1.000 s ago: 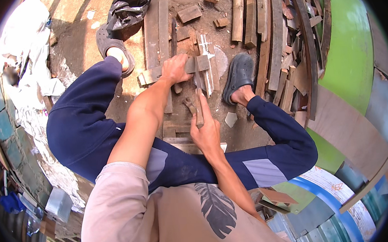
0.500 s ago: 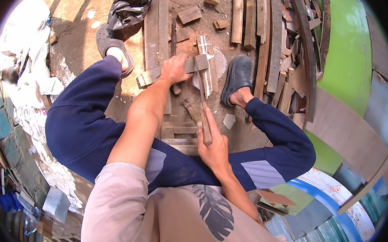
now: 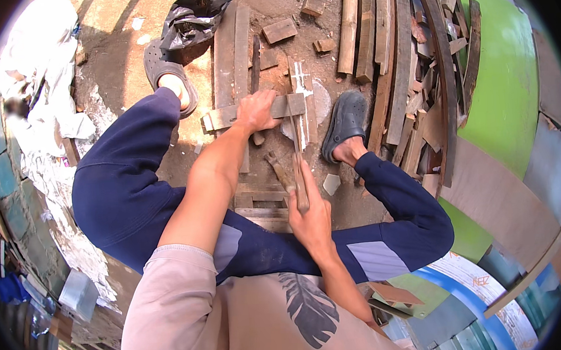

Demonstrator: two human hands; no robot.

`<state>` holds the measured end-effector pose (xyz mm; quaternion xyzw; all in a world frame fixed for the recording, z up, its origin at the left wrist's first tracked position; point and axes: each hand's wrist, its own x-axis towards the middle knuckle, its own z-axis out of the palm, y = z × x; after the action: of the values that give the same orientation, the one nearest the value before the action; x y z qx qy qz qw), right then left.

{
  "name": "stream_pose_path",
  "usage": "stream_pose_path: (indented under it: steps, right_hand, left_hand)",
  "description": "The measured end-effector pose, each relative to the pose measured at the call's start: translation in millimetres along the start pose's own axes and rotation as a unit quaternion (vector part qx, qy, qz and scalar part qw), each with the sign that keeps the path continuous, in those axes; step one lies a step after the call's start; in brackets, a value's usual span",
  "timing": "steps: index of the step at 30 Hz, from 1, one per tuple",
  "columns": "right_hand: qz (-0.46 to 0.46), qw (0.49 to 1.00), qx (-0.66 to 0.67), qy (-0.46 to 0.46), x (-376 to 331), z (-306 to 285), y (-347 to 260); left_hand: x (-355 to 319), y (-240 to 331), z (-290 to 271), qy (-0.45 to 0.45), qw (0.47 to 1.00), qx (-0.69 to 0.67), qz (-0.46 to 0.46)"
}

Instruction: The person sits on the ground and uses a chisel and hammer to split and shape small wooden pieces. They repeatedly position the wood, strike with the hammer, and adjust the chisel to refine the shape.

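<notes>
My left hand [image 3: 258,111] is closed over a short wooden board [image 3: 223,118], pressing it down. The board lies crosswise over other timber, its right end on a wooden block [image 3: 310,111] streaked with white. My right hand [image 3: 310,218] grips a wooden-handled blade [image 3: 302,190]. The thin blade is seen nearly edge-on and meets the board near its right end; I cannot make out teeth. Just left of the handle, a second wooden-handled tool [image 3: 278,170] lies on the ground, its kind unclear.
My feet in grey clogs [image 3: 345,123] flank the work. Long planks [image 3: 223,55] and a black plastic bag [image 3: 196,17] lie ahead. Stacked timber strips [image 3: 397,56] and offcuts fill the right side, beside a green panel [image 3: 504,75]. White sheeting [image 3: 35,68] lies at left.
The whole view has shifted slightly, moving the scene down and a little right. Both hands keep their grips; the blade stays near the board's right end.
</notes>
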<state>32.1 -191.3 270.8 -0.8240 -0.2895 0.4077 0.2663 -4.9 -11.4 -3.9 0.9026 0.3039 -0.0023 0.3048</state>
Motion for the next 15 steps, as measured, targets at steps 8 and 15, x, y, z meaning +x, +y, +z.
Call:
stream_pose_path:
  steps: [8, 15]
  right_hand:
    - [-0.063, 0.997, -0.023, 0.024, 44.3, 11.3, 17.1]
    - [-0.045, 0.999, -0.026, 0.005, -34.4, 4.9, 13.5]
  left_hand:
    - [-4.5, -4.4, 9.9, 0.008, 1.0, -0.002, 0.001]
    - [1.7, 0.8, 3.6, -0.03, 0.999, 0.002, -0.026]
